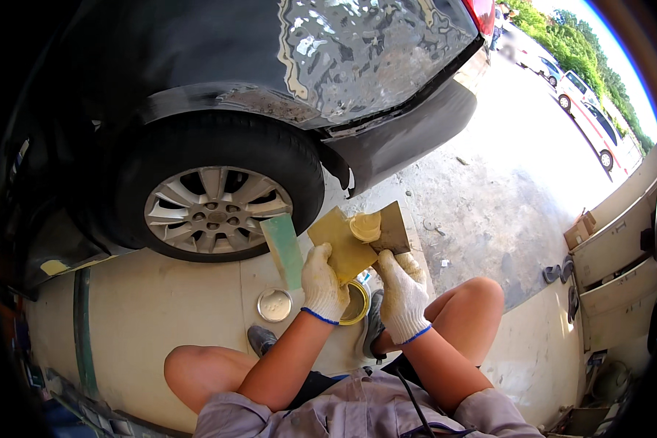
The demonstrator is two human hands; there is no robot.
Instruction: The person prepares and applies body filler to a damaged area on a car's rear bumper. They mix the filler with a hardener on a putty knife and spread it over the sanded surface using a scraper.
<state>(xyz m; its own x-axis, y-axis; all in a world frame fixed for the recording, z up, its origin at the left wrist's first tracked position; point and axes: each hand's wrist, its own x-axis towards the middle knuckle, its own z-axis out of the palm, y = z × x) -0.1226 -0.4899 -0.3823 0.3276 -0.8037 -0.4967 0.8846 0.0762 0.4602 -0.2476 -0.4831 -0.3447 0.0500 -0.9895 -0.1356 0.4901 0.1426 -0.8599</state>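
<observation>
Far left, under a dark car body point(212, 51): a wheel point(210, 210) with silver spokes. On the pale floor point(160, 306) beside it, a round lid point(274, 305) smeared with cream residue. Just above, overlapping the wheel in this view, a green sheet point(283, 252); cannot tell whether propped or held.

Next, the left hand point(323, 285), white-gloved with a blue cuff: closed firmly on the near part of a broad yellow blade point(334, 244). Below it, partly hidden, a yellow-rimmed can point(355, 303).

At the meeting of the two blades, in front of the body and well clear of the car, a thick mound of cream-yellow paste point(366, 227). Cannot tell how much on which blade. Beyond, a patchy, sanded-looking rear panel point(372, 66).

Then the right hand point(403, 292), gloved likewise: closed around the near end of a grey-brown blade point(395, 228).

Far right, a cardboard box point(579, 231) by drawers point(617, 237).

Step in hand, by judgement: working or gathering paste between blades. Likely called for next: steady grips, flat passes, no drips over the edge.
</observation>
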